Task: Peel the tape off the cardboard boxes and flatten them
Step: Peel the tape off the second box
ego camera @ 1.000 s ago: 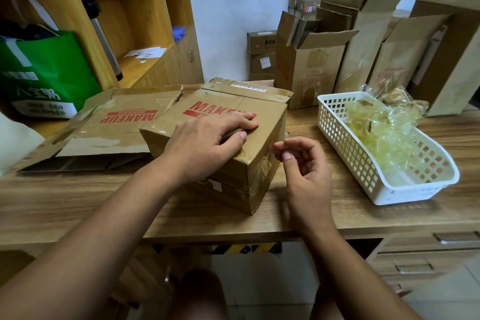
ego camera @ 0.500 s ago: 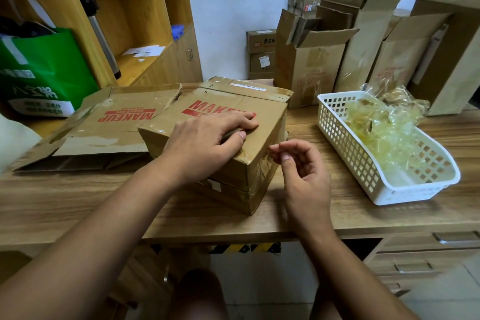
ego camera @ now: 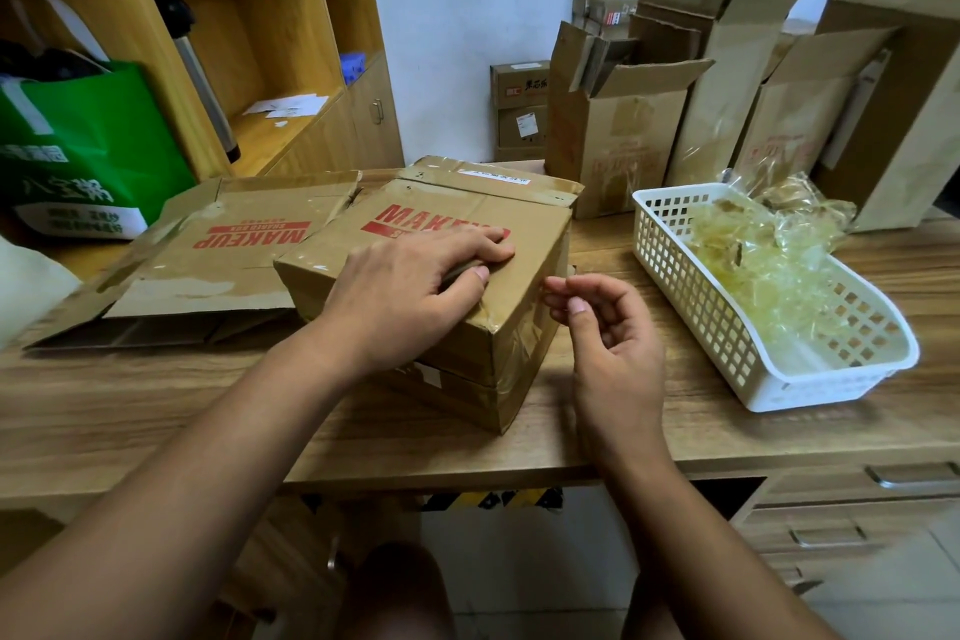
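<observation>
A taped cardboard box (ego camera: 524, 270) printed MAKEUP in red sits on the wooden desk (ego camera: 156, 405) in front of me. Clear tape (ego camera: 519, 343) wraps its near right corner and side. My left hand (ego camera: 410, 286) lies on the box top and presses it, fingers nearly straight, thumb beside the seam. My right hand (ego camera: 608, 343) hovers at the box's upper right edge. Its fingers are loosely curled, its fingertips almost touch the edge, and nothing shows in it. A flattened MAKEUP box (ego camera: 234, 250) lies to the left, partly under the taped box.
A white plastic basket (ego camera: 675, 270) holding wads of peeled tape (ego camera: 753, 265) stands at the right. Several opened upright boxes (ego camera: 613, 140) line the back wall. A green bag (ego camera: 88, 146) and wooden shelves (ego camera: 249, 42) are at the left, drawers (ego camera: 857, 509) at the lower right.
My right hand has moved up and left, from beside the box's front corner to its upper right edge. My left hand has stayed on the box top.
</observation>
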`<act>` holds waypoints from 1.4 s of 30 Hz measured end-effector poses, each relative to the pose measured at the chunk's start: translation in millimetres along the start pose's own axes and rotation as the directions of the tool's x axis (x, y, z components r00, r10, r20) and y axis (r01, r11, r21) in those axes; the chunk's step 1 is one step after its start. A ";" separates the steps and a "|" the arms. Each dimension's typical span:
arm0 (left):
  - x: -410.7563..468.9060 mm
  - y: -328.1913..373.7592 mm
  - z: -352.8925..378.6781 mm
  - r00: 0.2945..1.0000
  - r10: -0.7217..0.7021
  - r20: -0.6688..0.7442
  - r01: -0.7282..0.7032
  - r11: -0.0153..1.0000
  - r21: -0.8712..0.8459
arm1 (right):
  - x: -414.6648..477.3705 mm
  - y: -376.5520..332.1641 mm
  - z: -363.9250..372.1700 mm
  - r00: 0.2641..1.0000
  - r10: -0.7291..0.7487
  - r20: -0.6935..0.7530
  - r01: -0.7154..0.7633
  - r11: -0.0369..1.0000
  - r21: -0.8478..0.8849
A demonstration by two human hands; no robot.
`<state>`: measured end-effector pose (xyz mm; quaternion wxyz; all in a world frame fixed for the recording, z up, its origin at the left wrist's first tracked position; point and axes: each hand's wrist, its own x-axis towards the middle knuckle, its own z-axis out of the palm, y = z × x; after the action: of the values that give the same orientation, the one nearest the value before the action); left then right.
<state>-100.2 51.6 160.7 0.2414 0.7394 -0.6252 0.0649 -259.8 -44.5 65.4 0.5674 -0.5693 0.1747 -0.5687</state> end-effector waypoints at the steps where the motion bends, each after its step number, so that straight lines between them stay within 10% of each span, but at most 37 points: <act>1: 0.0 0.0 0.1 1.000 -0.001 -0.001 0.001 1.000 -0.002 | 0.3 0.3 0.3 1.000 0.003 -0.003 -0.003 1.000 0.002; 42: 0.3 -1.2 3.2 1.000 0.020 -0.011 -0.020 1.000 0.018 | -1.3 -9.1 -1.5 0.998 0.056 0.015 -0.056 0.998 0.000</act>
<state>-99.7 50.1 157.7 0.2375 0.7349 -0.6305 0.0770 -265.5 -41.3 72.1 0.5846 -0.5683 0.1864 -0.5482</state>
